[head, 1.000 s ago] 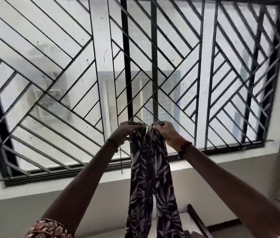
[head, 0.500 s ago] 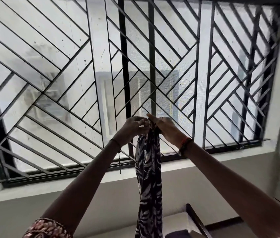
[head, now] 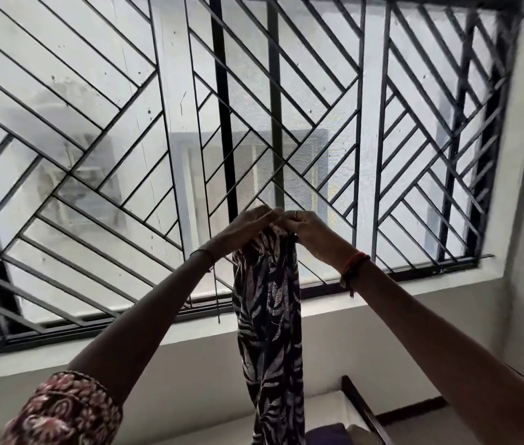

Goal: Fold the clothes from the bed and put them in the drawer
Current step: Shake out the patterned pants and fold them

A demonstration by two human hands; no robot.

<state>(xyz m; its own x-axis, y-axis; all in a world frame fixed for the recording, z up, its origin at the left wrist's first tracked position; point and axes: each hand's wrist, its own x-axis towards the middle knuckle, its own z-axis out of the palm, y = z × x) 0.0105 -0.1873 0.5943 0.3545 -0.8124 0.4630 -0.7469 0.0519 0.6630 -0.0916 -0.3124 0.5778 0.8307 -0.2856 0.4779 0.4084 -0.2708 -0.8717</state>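
We hold a dark garment (head: 270,316) with a pale leaf print up in front of the window grille (head: 414,123), both arms raised. Our left hand (head: 247,226) and right hand (head: 313,234) meet at its top edge, touching each other, and each grip is closed tight on the bunched cloth there. The garment hangs straight down between our forearms in a narrow strip, and its lower end runs out of view at the bottom. A red thread band (head: 354,268) circles the right wrist; a patterned sleeve (head: 61,412) covers the left upper arm. Low on the right, a corner of the bed (head: 328,409) shows against the wall.
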